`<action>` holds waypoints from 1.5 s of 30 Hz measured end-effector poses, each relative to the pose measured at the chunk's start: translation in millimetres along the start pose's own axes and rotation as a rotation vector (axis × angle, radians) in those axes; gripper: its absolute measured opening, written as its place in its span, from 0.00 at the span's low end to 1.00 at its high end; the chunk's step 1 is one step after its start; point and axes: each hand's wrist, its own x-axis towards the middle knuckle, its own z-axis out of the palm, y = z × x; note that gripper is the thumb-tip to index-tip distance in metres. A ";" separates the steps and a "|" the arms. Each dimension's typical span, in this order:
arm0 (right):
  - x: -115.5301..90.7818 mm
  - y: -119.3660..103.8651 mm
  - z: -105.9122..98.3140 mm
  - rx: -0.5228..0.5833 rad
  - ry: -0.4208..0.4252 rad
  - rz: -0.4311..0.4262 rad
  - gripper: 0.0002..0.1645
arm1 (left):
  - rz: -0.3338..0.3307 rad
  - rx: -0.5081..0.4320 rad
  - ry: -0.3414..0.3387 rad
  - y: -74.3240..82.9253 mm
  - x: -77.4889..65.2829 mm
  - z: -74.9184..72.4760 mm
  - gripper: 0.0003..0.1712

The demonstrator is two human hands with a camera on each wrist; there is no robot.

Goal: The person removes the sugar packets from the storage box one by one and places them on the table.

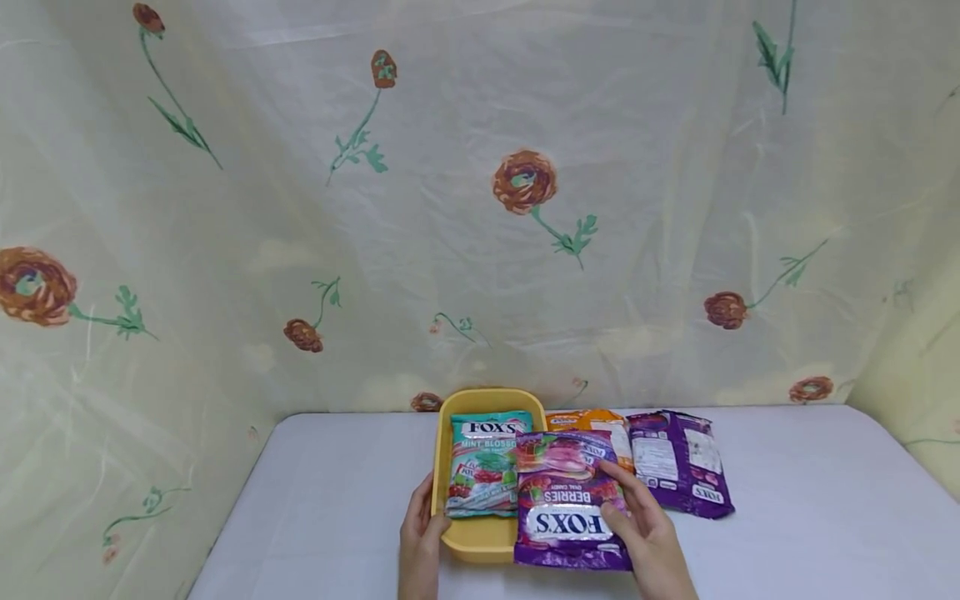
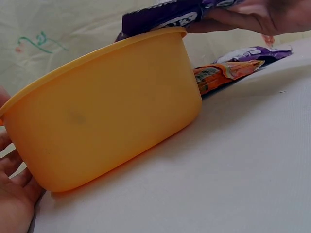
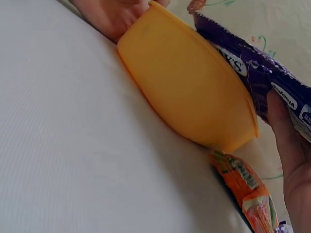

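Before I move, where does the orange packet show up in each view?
Head: orange packet low, right of centre, partly hidden by the held purple packet.
Left wrist: upper right, beside the yellow tub.
Right wrist: lower right, just below the tub.
Shared landmark: the tub, in all three views.

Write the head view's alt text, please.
A right hand holds a purple candy bag partly over a yellow container the left hand grips. A teal bag lies inside, an orange bag and another purple bag to the right.

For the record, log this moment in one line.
left hand: holds yellow tub | right hand: holds Berries bag | in tub: mint bag | beside tub: orange bag
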 end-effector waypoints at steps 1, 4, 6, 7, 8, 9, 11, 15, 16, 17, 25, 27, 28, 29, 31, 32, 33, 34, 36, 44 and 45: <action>-0.3 -0.2 -1.4 -0.009 0.003 0.020 0.35 | 0.005 0.000 -0.001 0.2 -0.5 0.1 0.38; -1.7 -0.2 -5.0 -0.037 0.002 0.055 0.35 | 0.027 0.000 -0.006 -0.1 -2.0 0.2 0.38; -2.6 0.7 -7.1 -0.051 0.000 0.041 0.35 | 0.038 0.003 -0.010 -0.7 -2.6 0.3 0.38; -3.1 1.1 -8.0 -0.049 -0.002 0.032 0.35 | 0.039 0.003 -0.010 -1.1 -2.8 0.3 0.38; -3.5 1.6 -8.8 -0.045 -0.004 0.024 0.34 | 0.039 0.003 -0.011 -1.6 -2.8 0.3 0.38; -3.8 2.1 -9.5 -0.039 -0.006 0.016 0.34 | 0.039 0.004 -0.010 -2.1 -2.7 0.2 0.38; -4.1 3.1 -10.8 -0.041 -0.007 -0.010 0.34 | 0.034 0.008 -0.004 -2.6 -2.6 0.1 0.38; -4.5 3.4 -13.2 -0.028 -0.012 -0.019 0.34 | 0.035 0.017 0.008 -2.1 -1.9 0.0 0.38; -4.9 3.5 -13.9 -0.023 -0.015 -0.023 0.34 | 0.034 0.021 0.012 -1.8 -1.7 0.2 0.38; -5.3 3.5 -14.8 -0.020 -0.018 -0.028 0.34 | 0.036 0.021 0.012 -1.6 -1.9 0.2 0.38; -12.2 10.9 -26.8 0.000 -0.038 -0.096 0.33 | 0.027 0.020 0.006 -2.7 -3.9 1.1 0.39; -12.6 12.7 -29.9 0.015 -0.037 -0.082 0.33 | 0.018 0.017 0.006 -3.8 -3.7 0.9 0.39; -12.4 13.5 -31.2 0.017 -0.035 -0.075 0.33 | 0.012 0.018 0.005 -4.0 -3.2 0.9 0.39; -12.3 14.0 -32.4 0.027 -0.034 -0.057 0.33 | 0.005 0.021 0.006 -3.9 -2.7 0.9 0.39; -11.7 14.6 -34.3 0.035 -0.034 -0.046 0.34 | -0.008 0.026 0.010 -2.9 -1.7 0.9 0.39; -11.6 14.6 -35.0 0.036 -0.032 -0.041 0.34 | -0.011 0.029 0.011 -2.2 -1.3 0.9 0.38; -11.4 14.6 -35.7 0.035 -0.028 -0.035 0.34 | -0.014 0.031 0.007 -1.3 -0.7 0.9 0.38; -11.4 14.5 -36.4 0.031 -0.027 -0.033 0.34 | -0.017 0.034 0.006 -0.4 -0.3 1.1 0.38; -12.0 13.8 -37.5 0.020 -0.016 -0.020 0.33 | -0.020 0.033 0.001 0.7 0.6 1.3 0.39; -15.9 12.7 -43.8 0.002 0.009 0.031 0.34 | -0.022 0.047 0.014 0.5 -0.9 3.2 0.39; -16.1 13.1 -45.4 -0.002 0.008 0.021 0.34 | -0.020 0.045 0.015 0.5 -1.3 3.5 0.39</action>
